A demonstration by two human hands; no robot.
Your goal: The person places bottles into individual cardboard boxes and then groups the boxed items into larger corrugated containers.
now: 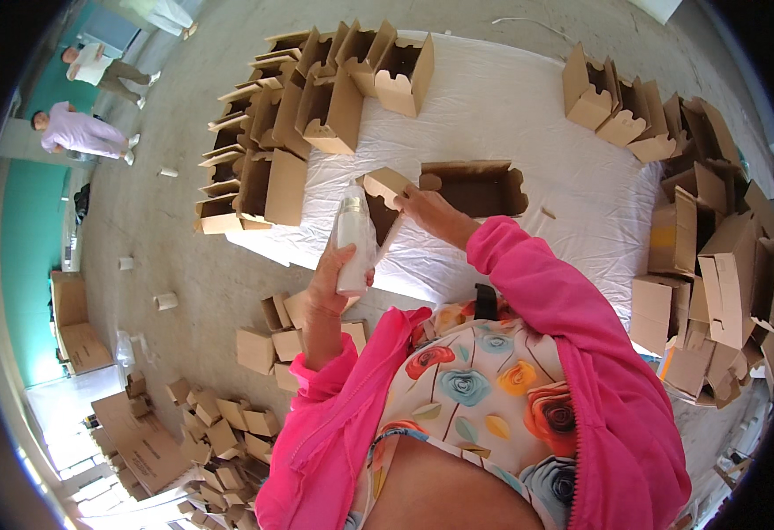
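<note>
My left hand (323, 284) is closed around a white bottle (352, 256) with a clear cap and a gold collar, tilted slightly. Clear film or plastic seems to cover it. Just right of the bottle, my right hand (431, 212) pinches the edge of a small brown cardboard box (385, 184). Its flap stands up and its dark inside faces me. Part of that box is hidden behind the bottle and my fingers. Beyond my right hand, an open cardboard carton (519, 191) lies on the table's white cover (484, 106).
Rows of open cartons (334, 115) stand at the table's left and far side, with more (621, 115) at the right. Piled cartons (727, 274) crowd the right edge. Small boxes (219, 433) cover the floor at lower left. Two people (78, 132) stand far left; another is partly visible.
</note>
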